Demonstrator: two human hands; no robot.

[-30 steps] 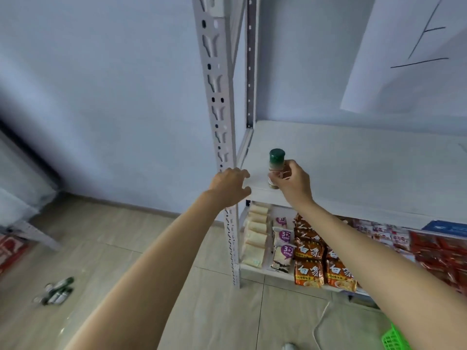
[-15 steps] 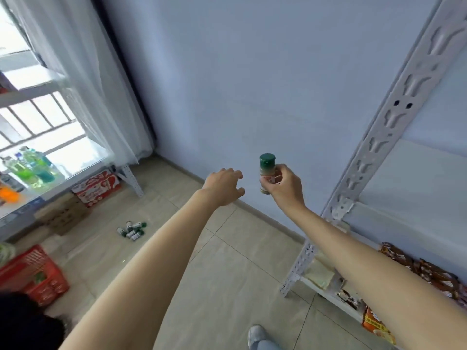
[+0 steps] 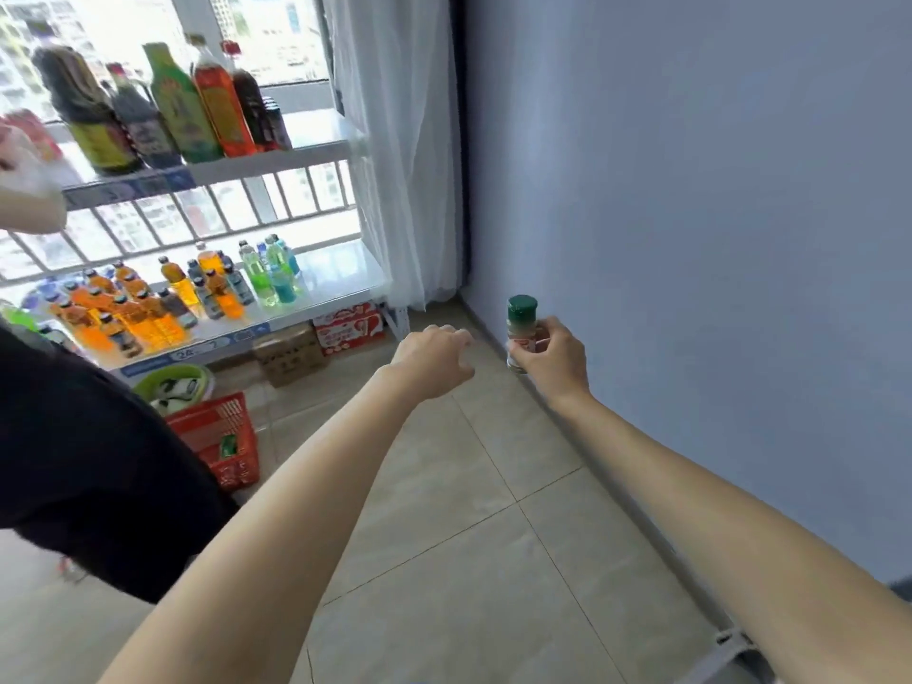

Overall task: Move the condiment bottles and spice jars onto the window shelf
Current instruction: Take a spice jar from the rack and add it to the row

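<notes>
**Spice jar carried toward the window shelf**

The window shelf (image 3: 316, 153) fills the ten o'clock part of the view: a white, hard, level rack against bright glass. Its upper board holds tall dark, green and orange bottles (image 3: 163, 106), with bare board at its right end; the lower board carries many small drink bottles (image 3: 197, 293), also bare toward the right. A white curtain (image 3: 404, 140) hangs just beside the rack's right end, near twelve o'clock, and a blue wall runs along the right. The floor (image 3: 444, 535) is pale tile. At eight o'clock a red basket (image 3: 222, 436) sits on the floor, and another person in black stands at nine o'clock.

The right hand (image 3: 555, 357), near centre, pinches the spice jar (image 3: 522, 333) round its lower body, upright, green cap clear of the fingers. It looks small, light, rigid and probably smooth-sided, so a grip around the middle suits it. The left hand (image 3: 434, 360) hangs loosely curled, holding nothing.
</notes>
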